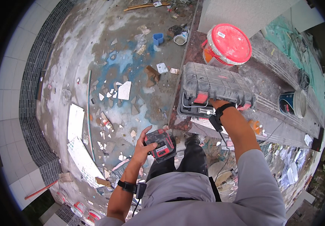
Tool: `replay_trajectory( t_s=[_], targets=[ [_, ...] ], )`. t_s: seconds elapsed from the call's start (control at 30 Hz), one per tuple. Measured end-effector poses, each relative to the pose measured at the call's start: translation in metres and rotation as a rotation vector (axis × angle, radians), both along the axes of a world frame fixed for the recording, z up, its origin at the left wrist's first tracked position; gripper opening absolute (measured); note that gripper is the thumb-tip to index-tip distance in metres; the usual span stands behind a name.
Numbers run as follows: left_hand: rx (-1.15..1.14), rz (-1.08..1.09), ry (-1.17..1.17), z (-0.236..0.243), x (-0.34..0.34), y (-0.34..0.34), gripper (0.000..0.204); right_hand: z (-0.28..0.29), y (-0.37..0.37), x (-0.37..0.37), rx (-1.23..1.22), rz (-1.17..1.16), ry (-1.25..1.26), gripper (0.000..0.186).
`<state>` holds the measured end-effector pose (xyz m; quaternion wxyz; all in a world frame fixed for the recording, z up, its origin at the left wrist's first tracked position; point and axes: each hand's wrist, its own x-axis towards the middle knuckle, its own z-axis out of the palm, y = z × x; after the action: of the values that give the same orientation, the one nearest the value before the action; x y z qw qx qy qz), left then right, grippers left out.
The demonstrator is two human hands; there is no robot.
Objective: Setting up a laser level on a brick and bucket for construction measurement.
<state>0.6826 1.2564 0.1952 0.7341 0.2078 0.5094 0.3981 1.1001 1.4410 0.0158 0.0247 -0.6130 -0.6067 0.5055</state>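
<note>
A black and red battery pack [161, 147] is held in my left hand [146, 145], low at the centre in front of my legs. My right hand [217, 103] reaches under the partly raised lid of a dusty grey-black hard case [215, 81] with red latches, which rests on a stone step. Most of its fingers are hidden inside the case, where some metal parts and a pale cable show.
A red-lidded bucket [232, 43] stands behind the case, a dark bucket [288, 103] on the steps [271, 75] at right. Broken tile pieces [124, 90], white boards [75, 122] and a long pipe [90, 113] litter the floor at left. A blue container [158, 38] sits farther off.
</note>
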Motion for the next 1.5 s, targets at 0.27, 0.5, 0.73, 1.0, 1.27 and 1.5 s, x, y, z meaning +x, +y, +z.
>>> replay_trajectory(
  t_s=[0.27,0.5,0.73,1.0,1.27,1.5],
  targets=[
    [0.026,0.001,-0.010,0.002,-0.004,-0.004,0.088,0.050,0.051,-0.048,-0.024,0.073,-0.116,0.075],
    [0.038,-0.005,-0.014,-0.002,-0.014,-0.013,0.088,0.097,0.029,-0.054,-0.049,0.133,-0.233,0.079],
    [0.112,0.000,-0.030,0.008,-0.026,-0.023,0.092,0.141,0.014,-0.057,-0.068,0.231,-0.301,0.082],
    [0.218,0.072,0.004,0.037,-0.024,-0.041,0.103,0.201,-0.038,-0.055,-0.022,0.323,-0.179,0.076],
    [0.195,0.170,0.029,0.046,0.020,-0.093,0.099,0.183,-0.091,-0.028,0.783,0.084,-0.102,0.071],
    [0.176,0.155,0.069,0.046,0.058,-0.123,0.098,0.188,-0.077,-0.024,0.350,0.360,0.010,0.078]
  ],
)
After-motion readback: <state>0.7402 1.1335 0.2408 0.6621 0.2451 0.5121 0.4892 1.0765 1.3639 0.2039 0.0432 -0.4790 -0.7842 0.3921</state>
